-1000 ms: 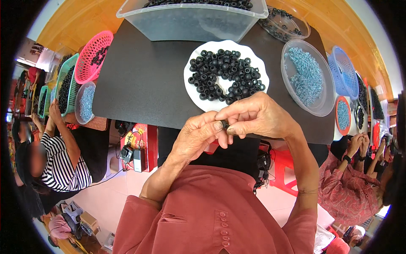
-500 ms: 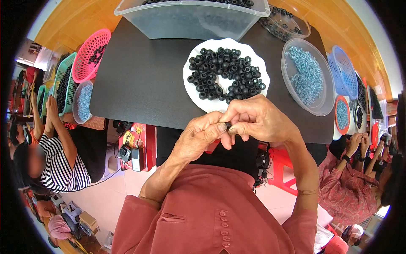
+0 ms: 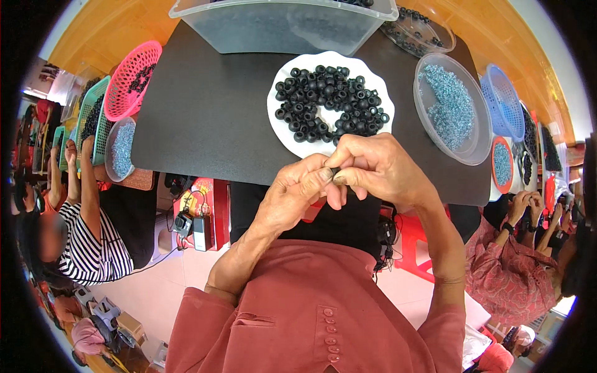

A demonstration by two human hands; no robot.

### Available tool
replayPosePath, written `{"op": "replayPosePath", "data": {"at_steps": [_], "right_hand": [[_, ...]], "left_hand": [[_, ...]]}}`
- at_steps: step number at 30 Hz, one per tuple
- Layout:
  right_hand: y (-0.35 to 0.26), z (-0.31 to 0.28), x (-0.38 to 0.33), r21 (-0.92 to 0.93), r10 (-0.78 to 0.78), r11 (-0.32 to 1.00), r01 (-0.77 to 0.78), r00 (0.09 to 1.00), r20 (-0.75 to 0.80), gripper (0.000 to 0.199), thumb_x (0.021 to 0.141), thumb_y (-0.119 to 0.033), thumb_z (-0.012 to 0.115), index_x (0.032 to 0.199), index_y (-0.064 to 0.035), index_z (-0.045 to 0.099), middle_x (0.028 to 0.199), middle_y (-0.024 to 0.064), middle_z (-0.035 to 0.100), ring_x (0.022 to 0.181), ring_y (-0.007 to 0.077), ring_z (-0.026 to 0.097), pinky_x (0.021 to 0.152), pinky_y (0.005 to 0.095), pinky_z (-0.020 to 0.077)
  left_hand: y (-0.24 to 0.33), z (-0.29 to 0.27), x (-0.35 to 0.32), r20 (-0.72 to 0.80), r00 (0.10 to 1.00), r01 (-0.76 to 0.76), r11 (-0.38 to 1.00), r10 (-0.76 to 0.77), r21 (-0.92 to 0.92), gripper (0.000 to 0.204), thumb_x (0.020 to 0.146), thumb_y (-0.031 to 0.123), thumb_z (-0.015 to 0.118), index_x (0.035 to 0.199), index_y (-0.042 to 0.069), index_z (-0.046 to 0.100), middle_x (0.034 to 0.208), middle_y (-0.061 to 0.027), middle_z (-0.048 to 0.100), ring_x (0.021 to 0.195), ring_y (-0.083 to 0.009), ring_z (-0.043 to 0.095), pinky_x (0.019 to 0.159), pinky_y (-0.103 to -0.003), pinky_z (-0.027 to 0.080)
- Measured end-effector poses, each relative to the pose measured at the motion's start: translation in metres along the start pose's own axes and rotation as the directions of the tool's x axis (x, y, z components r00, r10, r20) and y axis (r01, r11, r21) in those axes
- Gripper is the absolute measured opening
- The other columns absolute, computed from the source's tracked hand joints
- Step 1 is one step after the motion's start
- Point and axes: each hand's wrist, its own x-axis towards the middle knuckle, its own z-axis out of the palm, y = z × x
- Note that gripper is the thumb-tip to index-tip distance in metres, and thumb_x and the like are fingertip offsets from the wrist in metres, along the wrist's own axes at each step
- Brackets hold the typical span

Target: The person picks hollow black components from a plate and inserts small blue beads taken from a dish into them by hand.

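My left hand (image 3: pixel 297 189) and my right hand (image 3: pixel 376 168) meet just in front of the table's near edge. Both thumbs and forefingers pinch a small black piece (image 3: pixel 334 170), mostly covered by the fingertips. It looks like one of the round black hollow pieces (image 3: pixel 329 90) heaped on the plate beyond. That white plate (image 3: pixel 280 133) has a wavy rim, and a bare patch shows amid its heap. To the right stands a clear round tub (image 3: pixel 482 149) of small pale-blue translucent pieces (image 3: pixel 449 105).
A large clear bin (image 3: pixel 280 31) of black pieces stands at the far edge of the dark table (image 3: pixel 199 112). A round clear container (image 3: pixel 444 46) sits far right, near a blue basket (image 3: pixel 502 102). At left is a pink basket (image 3: pixel 124 87). People work on both sides.
My hands stay together, the fingertips closing further over the black piece so that less of it shows. At left, the co-worker in stripes has shifted their hands.
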Motion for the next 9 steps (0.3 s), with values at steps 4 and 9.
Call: {"op": "replayPosePath", "data": {"at_steps": [4, 9], "right_hand": [[0.007, -0.007, -0.005, 0.089, 0.013, 0.996, -0.014, 1.0, 0.006, 0.012, 0.084, -0.002, 0.059, 0.095, 0.0021, 0.061, 0.069, 0.0052, 0.061, 0.056, 0.0101, 0.058, 0.052, 0.0227, 0.0462], [0.015, -0.007, -0.005, 0.158, -0.014, 0.987, 0.004, 0.998, 0.06, 0.026, 0.089, -0.018, 0.06, 0.109, -0.001, 0.06, 0.078, 0.0057, 0.062, 0.06, 0.0125, 0.06, 0.06, 0.0252, 0.0494]], "left_hand": [[0.003, -0.005, 0.001, 0.002, 0.999, 0.054, 0.994, -0.054, -0.097, 0.031, 0.097, 0.027, 0.047, 0.096, -0.003, 0.054, 0.074, -0.0101, 0.059, 0.077, -0.0185, 0.058, 0.073, -0.03, 0.048], [0.007, -0.002, 0.001, 0.043, 0.997, 0.063, 0.994, -0.059, -0.087, 0.031, 0.097, 0.027, 0.047, 0.096, -0.003, 0.054, 0.073, -0.0103, 0.059, 0.077, -0.0191, 0.058, 0.074, -0.03, 0.048]]}}
